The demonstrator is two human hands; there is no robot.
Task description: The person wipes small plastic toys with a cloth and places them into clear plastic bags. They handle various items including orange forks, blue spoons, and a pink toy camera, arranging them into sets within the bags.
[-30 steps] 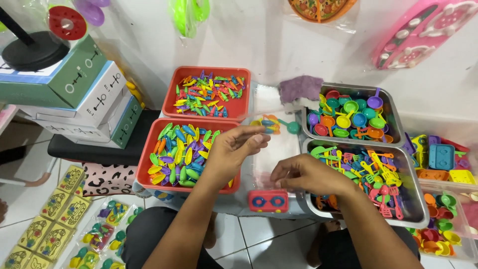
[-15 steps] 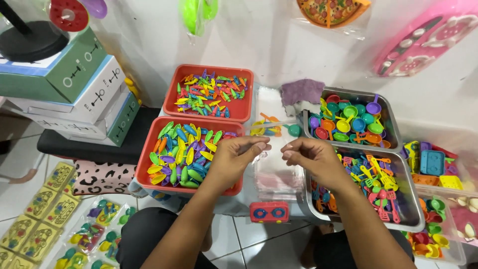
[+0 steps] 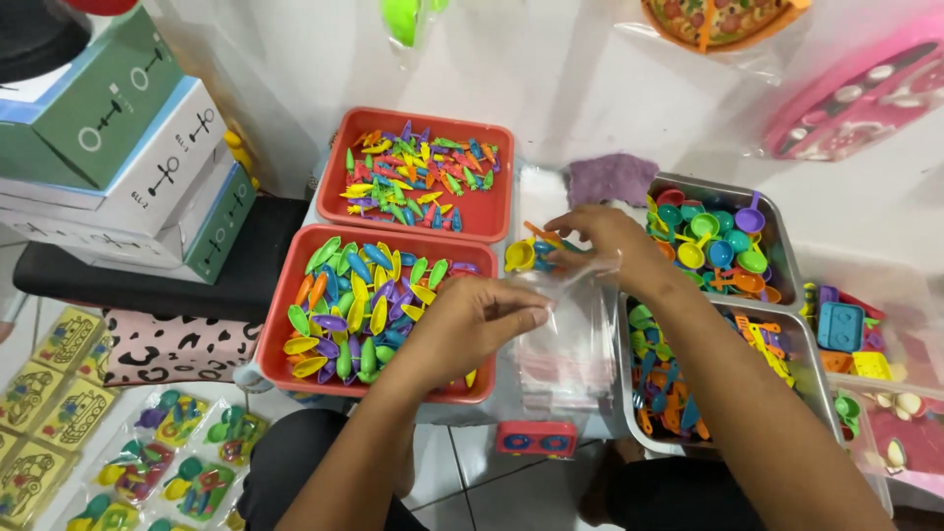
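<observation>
My left hand (image 3: 470,324) pinches the near edge of a clear plastic bag (image 3: 575,295), over the front red tray (image 3: 295,295) of coloured plastic spoons. My right hand (image 3: 610,241) grips the bag's far edge while holding a few small toy pieces (image 3: 536,251), among them a yellow cup and an orange stick. The bag hangs open above a stack of clear bags (image 3: 570,364) between the trays.
A second red tray (image 3: 492,211) of small coloured pieces stands behind. Two metal trays (image 3: 777,226) (image 3: 816,364) of toy cups and utensils are on the right. Stacked boxes (image 3: 128,167) stand at left, packed toy bags (image 3: 187,457) lie on the floor, a red toy (image 3: 536,438) lies near me.
My right hand moved from the near metal tray up to the small pieces at the middle. Both hands now hold a clear bag apart; the camera has come closer.
</observation>
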